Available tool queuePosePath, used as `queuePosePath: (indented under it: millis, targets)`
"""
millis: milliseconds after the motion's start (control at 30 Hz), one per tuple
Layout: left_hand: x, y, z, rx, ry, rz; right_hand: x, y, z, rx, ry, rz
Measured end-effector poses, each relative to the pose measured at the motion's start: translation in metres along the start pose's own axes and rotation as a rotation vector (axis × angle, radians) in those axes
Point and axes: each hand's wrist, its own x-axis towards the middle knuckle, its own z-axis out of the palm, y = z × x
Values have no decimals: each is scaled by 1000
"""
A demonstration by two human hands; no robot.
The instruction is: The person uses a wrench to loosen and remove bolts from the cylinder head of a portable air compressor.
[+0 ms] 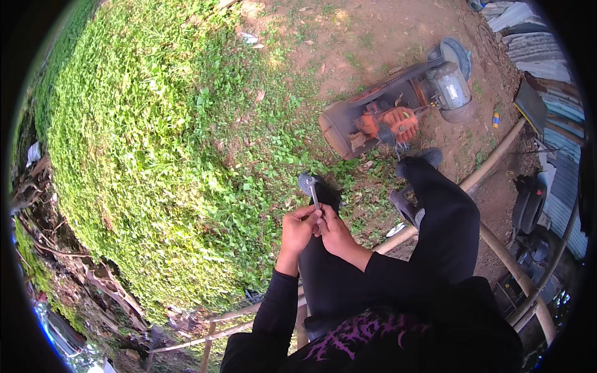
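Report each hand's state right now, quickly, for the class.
Left hand: closed, holding the wrench near its lower end.
Right hand: fingers curled beside the left's; whether it grips too cannot be told.

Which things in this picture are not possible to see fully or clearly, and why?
Wrench, head view: lower end covered by the left hand and right hand.
Grey motor, head view: its label is too small to read.
Metal sheets, head view: cut off by the picture's dark round rim at right.
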Motion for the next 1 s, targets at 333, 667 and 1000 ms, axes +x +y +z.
queuePosePath:
  millis: [333, 667, 1000]
  targets:
    - [27, 8, 23, 362, -134, 149, 0, 7, -23, 18, 176, 72]
    - [61, -8, -1, 596, -33, 77, 37, 35, -8, 203, 177, 24]
    - [123, -25, 60, 207, 86, 62, 96, 45, -71, 133, 109, 5]
